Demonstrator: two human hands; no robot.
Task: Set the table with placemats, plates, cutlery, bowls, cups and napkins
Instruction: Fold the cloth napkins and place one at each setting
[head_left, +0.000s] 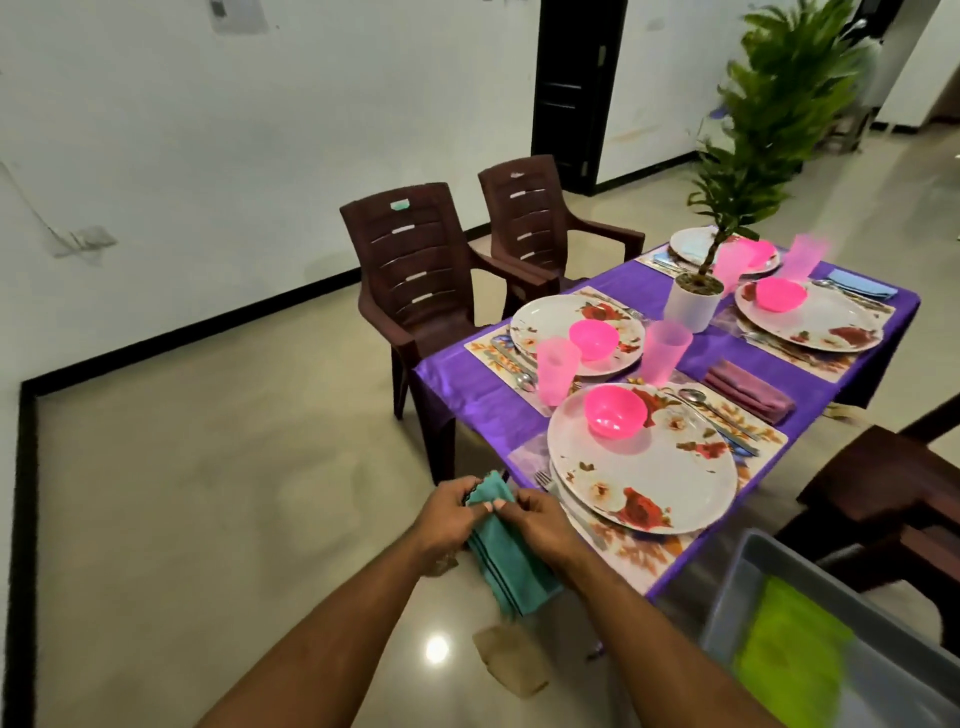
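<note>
Both hands, left (447, 512) and right (537, 522), pinch a teal napkin (506, 564); the grey bin (810, 613) holds something lime (789, 649), perhaps cloth.

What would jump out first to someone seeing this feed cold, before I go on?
Probably the purple tablecloth on the right, laid with floral plates, each carrying a bright pink bowl, with pink cups between them. Next, at bottom centre, off the table's near corner, the left hand and right hand both grip a teal napkin. A white-potted plant stands mid-table.
</note>
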